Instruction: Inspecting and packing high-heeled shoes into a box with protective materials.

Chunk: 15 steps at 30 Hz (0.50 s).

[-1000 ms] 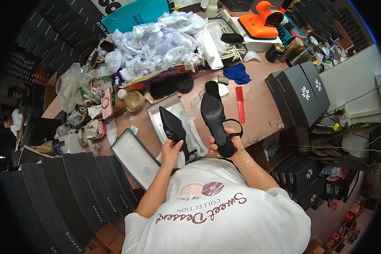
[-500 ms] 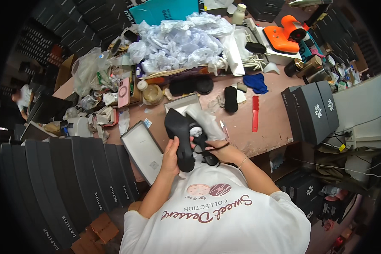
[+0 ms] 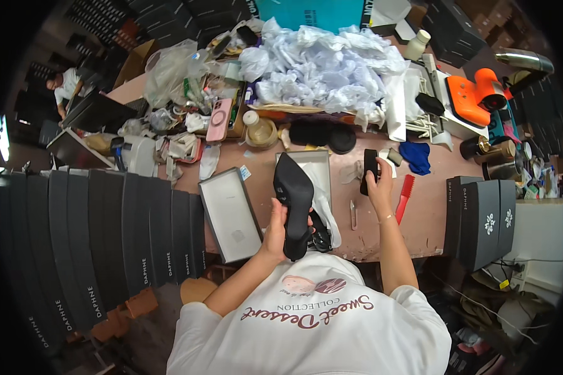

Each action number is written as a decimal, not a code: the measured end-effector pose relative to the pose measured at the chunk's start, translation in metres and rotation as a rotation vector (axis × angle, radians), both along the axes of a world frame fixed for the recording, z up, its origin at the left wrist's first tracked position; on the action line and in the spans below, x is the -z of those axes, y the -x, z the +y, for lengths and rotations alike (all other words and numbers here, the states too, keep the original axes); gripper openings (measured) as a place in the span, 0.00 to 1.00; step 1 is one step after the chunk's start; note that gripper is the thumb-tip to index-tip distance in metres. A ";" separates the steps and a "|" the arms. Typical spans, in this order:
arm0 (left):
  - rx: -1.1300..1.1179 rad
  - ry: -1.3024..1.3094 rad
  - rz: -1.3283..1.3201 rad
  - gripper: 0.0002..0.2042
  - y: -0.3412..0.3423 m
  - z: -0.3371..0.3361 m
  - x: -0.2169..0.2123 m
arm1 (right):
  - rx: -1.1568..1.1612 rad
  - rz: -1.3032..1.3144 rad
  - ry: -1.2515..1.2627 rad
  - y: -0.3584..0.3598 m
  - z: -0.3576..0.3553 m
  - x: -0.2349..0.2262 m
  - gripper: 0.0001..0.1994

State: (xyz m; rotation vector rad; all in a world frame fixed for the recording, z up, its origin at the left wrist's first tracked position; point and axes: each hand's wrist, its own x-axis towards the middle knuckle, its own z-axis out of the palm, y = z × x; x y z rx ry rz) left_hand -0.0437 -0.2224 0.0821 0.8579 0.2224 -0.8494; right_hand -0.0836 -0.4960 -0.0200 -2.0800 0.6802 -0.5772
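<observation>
My left hand (image 3: 273, 235) is wrapped round a black pointed shoe (image 3: 295, 190), tilted with its sole towards me. Beside it, lower down, a second black shoe (image 3: 320, 234) shows partly, next to white wrapping paper (image 3: 324, 205); whether my left fingers touch that shoe is hidden. Further right, my right hand (image 3: 383, 187) grips a black oblong pad or brush (image 3: 370, 167) between thumb and fingers, at the table. Behind the shoe stands an open shoebox (image 3: 321, 164), its near part covered. The grey box lid (image 3: 231, 215) lies to the left of my left hand.
A red brush (image 3: 405, 197) and a small cutter (image 3: 353, 214) lie beside my right arm. Further back are a blue cloth (image 3: 415, 157) and a heap of crumpled white paper (image 3: 325, 69). Dark shoeboxes (image 3: 125, 237) line the left; more boxes (image 3: 481, 219) stand right.
My right hand has left the shoes and reached forward right, taking hold of the black oblong pad. My left hand keeps the shoe. The white paper sits lower, by the box. The view has shifted.
</observation>
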 end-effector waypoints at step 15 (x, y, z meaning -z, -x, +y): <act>-0.006 -0.058 0.087 0.36 0.032 0.030 0.010 | -0.819 -0.208 0.032 0.048 0.159 -0.092 0.18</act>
